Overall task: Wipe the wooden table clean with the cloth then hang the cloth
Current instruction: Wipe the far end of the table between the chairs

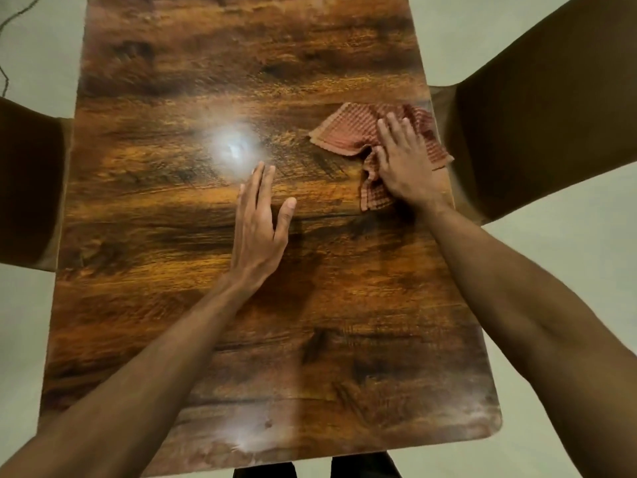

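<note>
A long wooden table [206, 322] with dark grain fills the view from front to back. A crumpled reddish checked cloth [344, 129] lies near the table's right edge. My right hand [403, 167] presses flat on the cloth, fingers spread and pointing away from me. My left hand [258, 229] rests flat on the bare wood near the middle, fingers together, thumb out, holding nothing. A bright light reflection sits just beyond its fingertips.
A brown chair [537, 98] stands against the table's right side and another brown chair [27, 184] against the left side. Pale floor surrounds the table. A thin dark cable [5, 77] lies on the floor at the far left.
</note>
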Tool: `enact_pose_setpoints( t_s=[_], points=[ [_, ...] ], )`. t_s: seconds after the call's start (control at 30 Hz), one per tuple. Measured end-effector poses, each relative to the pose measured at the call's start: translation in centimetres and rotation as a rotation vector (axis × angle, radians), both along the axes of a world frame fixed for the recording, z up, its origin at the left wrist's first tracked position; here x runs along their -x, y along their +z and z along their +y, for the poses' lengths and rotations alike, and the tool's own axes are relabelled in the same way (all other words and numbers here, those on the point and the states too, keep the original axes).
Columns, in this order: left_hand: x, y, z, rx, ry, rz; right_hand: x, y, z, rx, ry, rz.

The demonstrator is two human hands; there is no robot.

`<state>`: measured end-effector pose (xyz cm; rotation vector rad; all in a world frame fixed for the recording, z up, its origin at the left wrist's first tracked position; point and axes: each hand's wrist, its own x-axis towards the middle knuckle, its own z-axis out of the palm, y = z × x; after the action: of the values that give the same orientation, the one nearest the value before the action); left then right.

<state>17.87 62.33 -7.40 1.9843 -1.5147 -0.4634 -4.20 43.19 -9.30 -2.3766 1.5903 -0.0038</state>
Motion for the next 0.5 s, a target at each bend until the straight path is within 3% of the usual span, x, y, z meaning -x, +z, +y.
enact_pose_setpoints(
  t_s=[0.07, 0.2, 0.37, 0.5],
  points=[
    [1.1, 0.1, 0.9, -0.013, -0.006, -0.008, 1.5, 0.1, 1.1, -0.007, -0.091, 0.011],
    [4.6, 0.7, 3.3, -0.03, -0.017, 0.0, 5.1, -0.4, 5.1, 0.005, 0.105, -0.013],
    [7.7, 1.8, 5.9, -0.031, -0.045, 0.014, 8.7, -0.6, 9.7, -0.006, -0.054, -0.047],
    [8.8, 2.7, 7.8, -0.035, -0.068, 0.002, 10.3, -1.1, 17.1, 0.008, 0.018, -0.035]
  ],
)
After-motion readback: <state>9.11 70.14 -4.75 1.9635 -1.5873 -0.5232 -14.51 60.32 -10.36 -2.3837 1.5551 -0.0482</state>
